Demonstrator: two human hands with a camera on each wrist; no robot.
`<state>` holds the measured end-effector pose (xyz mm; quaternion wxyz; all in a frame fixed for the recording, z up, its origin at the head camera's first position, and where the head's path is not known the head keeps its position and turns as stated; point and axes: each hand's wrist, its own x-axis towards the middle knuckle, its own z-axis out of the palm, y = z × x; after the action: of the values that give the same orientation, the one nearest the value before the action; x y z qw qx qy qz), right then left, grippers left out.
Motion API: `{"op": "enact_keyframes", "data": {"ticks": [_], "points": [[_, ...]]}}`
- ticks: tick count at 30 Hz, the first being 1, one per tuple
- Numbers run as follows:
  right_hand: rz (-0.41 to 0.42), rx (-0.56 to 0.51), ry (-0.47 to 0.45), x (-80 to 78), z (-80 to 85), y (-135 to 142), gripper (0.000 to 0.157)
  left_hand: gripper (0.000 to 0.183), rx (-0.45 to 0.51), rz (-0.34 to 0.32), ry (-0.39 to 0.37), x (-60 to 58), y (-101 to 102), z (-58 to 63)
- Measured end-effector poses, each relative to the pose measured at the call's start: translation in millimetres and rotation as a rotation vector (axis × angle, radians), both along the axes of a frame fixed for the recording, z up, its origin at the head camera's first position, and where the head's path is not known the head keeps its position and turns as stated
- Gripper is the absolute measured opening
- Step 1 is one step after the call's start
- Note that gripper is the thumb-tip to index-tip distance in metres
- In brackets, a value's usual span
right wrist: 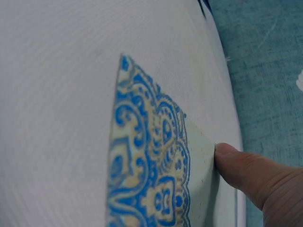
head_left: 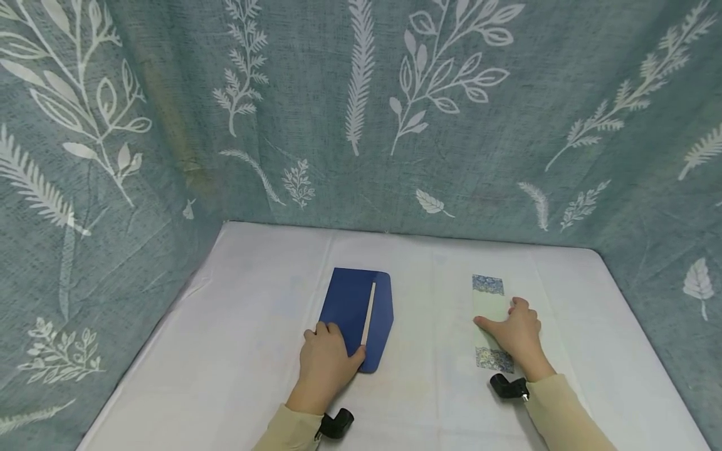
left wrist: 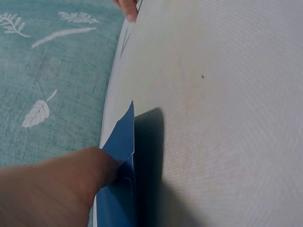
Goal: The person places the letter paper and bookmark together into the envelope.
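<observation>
A dark blue envelope [head_left: 351, 294] lies on the left half of the table, its pointed flap to the right and a narrow cream strip along the flap side. My left hand [head_left: 326, 363] grips its near end across the width, thumb on the right and fingers on the left. In the left wrist view, the envelope's edge [left wrist: 124, 137] stands off the cloth and casts a shadow. To the right is a pale green card [head_left: 489, 308] with blue ornate bands at both ends. My right hand [head_left: 517, 332] holds it by its long sides, thumb at the left edge.
A white cloth covers the table [head_left: 417, 401]. Behind and along the sides hangs a teal curtain [head_left: 316, 94] with white leaf prints. Black wrist cameras [head_left: 337, 424] sit at both sleeves.
</observation>
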<state>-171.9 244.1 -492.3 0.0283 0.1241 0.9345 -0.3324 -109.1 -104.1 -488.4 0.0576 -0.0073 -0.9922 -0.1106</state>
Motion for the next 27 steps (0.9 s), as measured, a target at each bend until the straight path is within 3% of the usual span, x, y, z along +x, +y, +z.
{"op": "enact_keyframes", "data": {"ticks": [12,23,27], "points": [[0.008,0.033,0.003,0.0,-1.1,-2,0.100,0.080,-0.009,0.010,-0.001,0.9,1,0.5],[0.019,-0.018,-0.029,0.7,0.4,5,0.097,0.079,-0.006,0.013,0.013,1.0,2,-0.3],[0.046,-0.045,-0.044,1.5,1.1,12,0.088,0.079,-0.010,0.014,0.022,0.9,2,0.6]]}}
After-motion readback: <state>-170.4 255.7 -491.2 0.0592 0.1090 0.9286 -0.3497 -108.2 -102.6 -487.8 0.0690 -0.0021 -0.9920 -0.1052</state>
